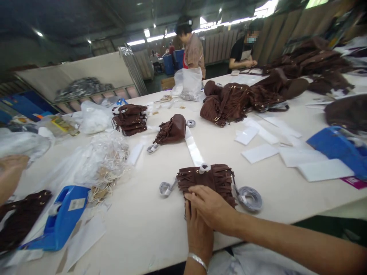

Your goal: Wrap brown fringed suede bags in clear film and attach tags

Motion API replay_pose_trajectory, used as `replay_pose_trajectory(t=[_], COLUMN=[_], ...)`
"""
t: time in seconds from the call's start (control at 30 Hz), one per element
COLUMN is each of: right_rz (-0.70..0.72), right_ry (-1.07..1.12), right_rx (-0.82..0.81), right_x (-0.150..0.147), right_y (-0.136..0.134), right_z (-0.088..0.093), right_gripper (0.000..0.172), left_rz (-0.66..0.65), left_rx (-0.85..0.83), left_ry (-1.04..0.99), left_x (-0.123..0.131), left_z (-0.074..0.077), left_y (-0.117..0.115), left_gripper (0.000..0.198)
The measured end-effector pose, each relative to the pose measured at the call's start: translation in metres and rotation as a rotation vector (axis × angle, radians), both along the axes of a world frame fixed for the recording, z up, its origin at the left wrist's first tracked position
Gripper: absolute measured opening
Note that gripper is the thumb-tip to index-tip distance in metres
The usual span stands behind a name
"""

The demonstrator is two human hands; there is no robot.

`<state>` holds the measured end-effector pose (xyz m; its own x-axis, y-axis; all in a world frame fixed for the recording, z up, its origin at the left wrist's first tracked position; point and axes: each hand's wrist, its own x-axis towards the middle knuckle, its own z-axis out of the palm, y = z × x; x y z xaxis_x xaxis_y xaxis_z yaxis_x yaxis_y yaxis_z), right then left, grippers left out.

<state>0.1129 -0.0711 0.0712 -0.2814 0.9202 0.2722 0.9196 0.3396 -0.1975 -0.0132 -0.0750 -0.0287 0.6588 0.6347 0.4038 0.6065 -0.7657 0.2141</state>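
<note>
A small brown fringed bag (213, 177) lies on the white table (149, 225) right in front of me. My right hand (210, 206) lies flat on the bag's near edge, fingers stretched out to the left. My left hand (197, 229), with a silver bangle at the wrist, lies partly under the right hand, fingers pointing up onto the bag. Both press on the bag and hold nothing. A wrapped grey strap (249, 198) curls at the bag's right side, another wrapped end (166, 188) at its left, and a white strip (193, 149) runs from the bag's top.
A blue tape dispenser (61, 217) sits at the left by clear plastic bags (103, 160). More brown bags lie beyond: one single (172, 130), a stack (130, 119), a heap (237, 101). White paper sheets (304, 160) and a blue tray (340, 147) lie right. Two people stand at the far end.
</note>
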Motion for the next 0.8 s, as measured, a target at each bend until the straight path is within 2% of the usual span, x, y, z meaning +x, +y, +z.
replay_pose_trajectory(t=[0.07,0.13,0.23,0.33,0.4,0.5,0.67,0.7,0.8], right_rz=[-0.140,-0.339,-0.558,-0.627,-0.607,-0.530,-0.462,-0.462,-0.469], right_ry=[-0.057,-0.100,-0.093,-0.061,-0.032,0.046,0.164,0.177,0.204], right_rx=[0.066,0.042,-0.042,0.006,0.077,0.180,0.268,0.267,0.243], right_x=[-0.020,-0.029,-0.026,-0.017,-0.013,-0.011,-0.009,-0.009,-0.008], right_y=[0.050,0.091,0.126,0.135,0.136,0.136,0.136,0.135,0.135], right_z=[-0.006,-0.021,-0.048,-0.068,-0.076,-0.081,-0.082,-0.081,-0.079], right_gripper=[0.045,0.044,0.033,0.033,0.034,0.032,0.024,0.024,0.025], left_rz=[0.008,0.035,0.174,0.351,0.405,0.391,0.438,0.417,0.249], left_rx=[-0.034,-0.077,-0.125,-0.218,-0.312,-0.455,-0.689,-0.726,-0.790], left_ry=[-0.013,0.001,-0.045,-0.169,-0.228,-0.287,-0.458,-0.467,-0.433], left_x=[0.000,0.001,0.005,0.007,0.007,-0.003,-0.034,-0.040,-0.053], left_z=[0.002,0.006,0.010,0.011,0.011,0.013,0.017,0.018,0.021], left_y=[-0.001,-0.002,-0.004,-0.008,-0.012,-0.015,-0.003,0.003,0.024], left_gripper=[0.059,0.055,0.057,0.066,0.071,0.069,0.041,0.038,0.036])
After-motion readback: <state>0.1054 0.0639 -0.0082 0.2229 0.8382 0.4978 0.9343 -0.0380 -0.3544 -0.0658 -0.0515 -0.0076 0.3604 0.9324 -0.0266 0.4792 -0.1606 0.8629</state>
